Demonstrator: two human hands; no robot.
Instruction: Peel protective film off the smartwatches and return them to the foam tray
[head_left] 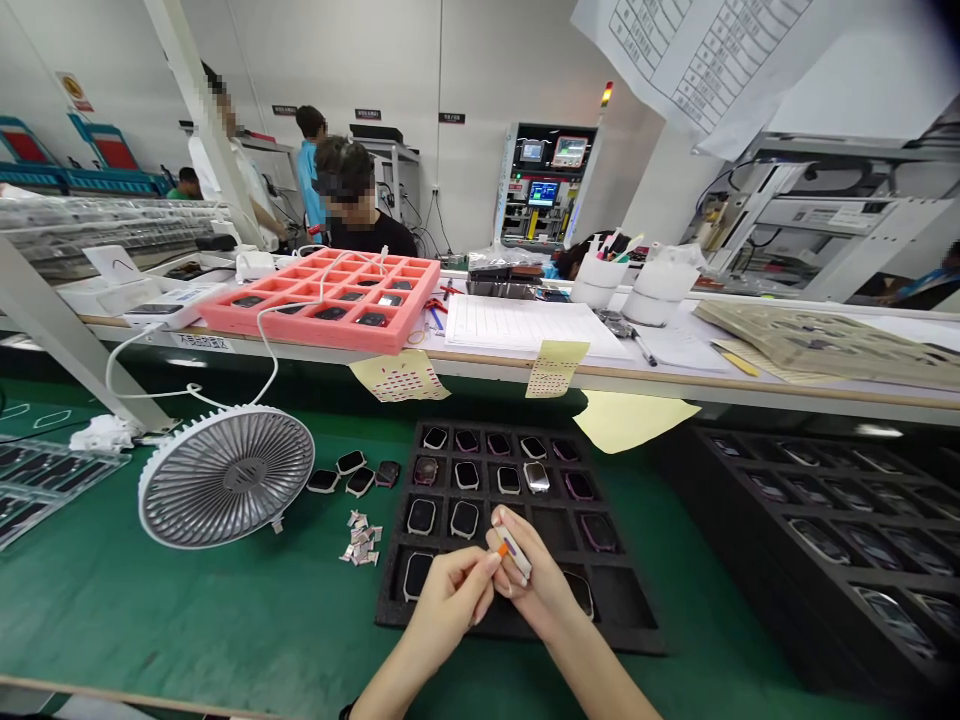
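Both my hands meet over a black foam tray (510,530) on a green mat. My right hand (529,570) grips a small white stick-shaped item with an orange end, perhaps a marker (514,552). My left hand (450,595) pinches that item at its orange end. Rows of watch-like cases sit in the tray's square pockets, and a silver one (535,477) stands out among the dark ones. My hands hide the tray's lower middle pockets. Several loose cases (360,481) lie on the mat left of the tray, beside a small pile of paper scraps (360,540).
A round grey fan (225,476) lies on the mat at left. A second black tray (825,540) fills the right side. Above, a shelf holds a pink foam tray (319,300) and papers. A person in dark clothing (375,230) stands beyond the shelf.
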